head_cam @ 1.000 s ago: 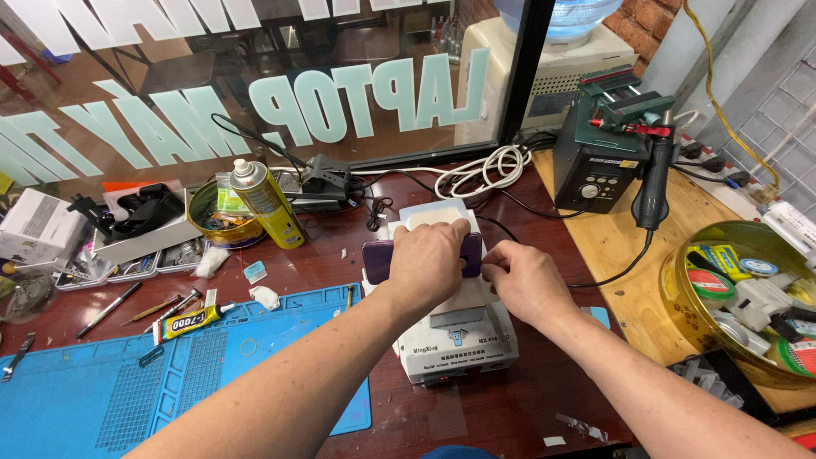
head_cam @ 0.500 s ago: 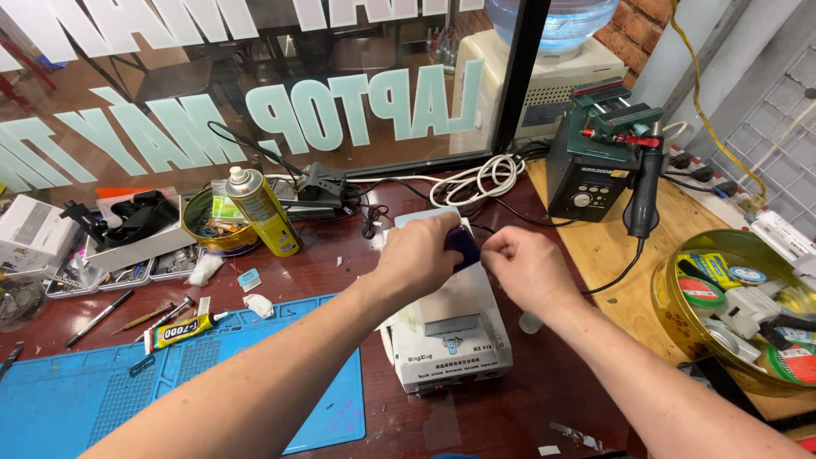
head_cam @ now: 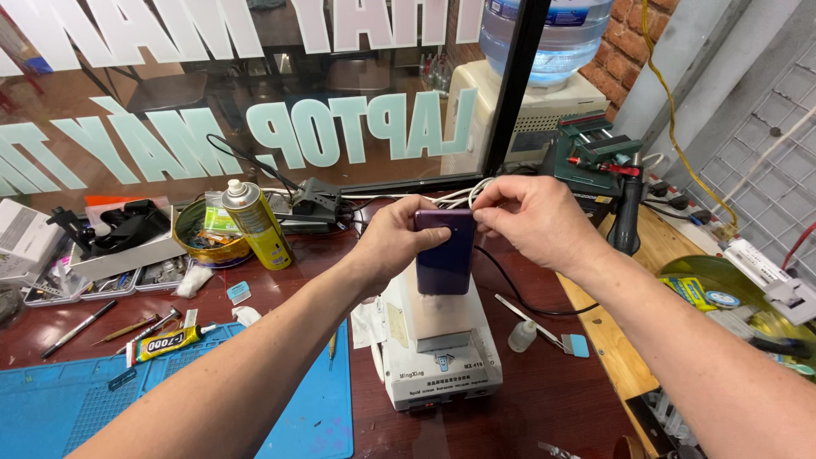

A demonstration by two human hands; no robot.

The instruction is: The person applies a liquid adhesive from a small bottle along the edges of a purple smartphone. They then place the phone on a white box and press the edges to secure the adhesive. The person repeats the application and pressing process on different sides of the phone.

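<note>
Purple and glossy, one smartphone (head_cam: 445,252) stands upright between both hands, lifted above the white heating station (head_cam: 438,344) that sits on the bench (head_cam: 544,408). The left hand (head_cam: 393,240) is closed around the phone's left edge, thumb on its face. The right hand (head_cam: 531,219) pinches the phone's top right corner with curled fingers. On the bench just right of the station lie one small white dropper bottle (head_cam: 522,336) and one scraper with a blue tip (head_cam: 544,327). To the left lies one blue silicone mat (head_cam: 161,399), with one yellow-and-black glue tube (head_cam: 166,342) at its top edge. Farther back stand one yellow spray can (head_cam: 252,223) and one round tin bowl (head_cam: 206,235) beside it. The bench top is dark red-brown wood; behind it a glass shopfront carries large pale lettering, and a water dispenser with its blue bottle (head_cam: 544,38) stands against a brick wall.
</note>
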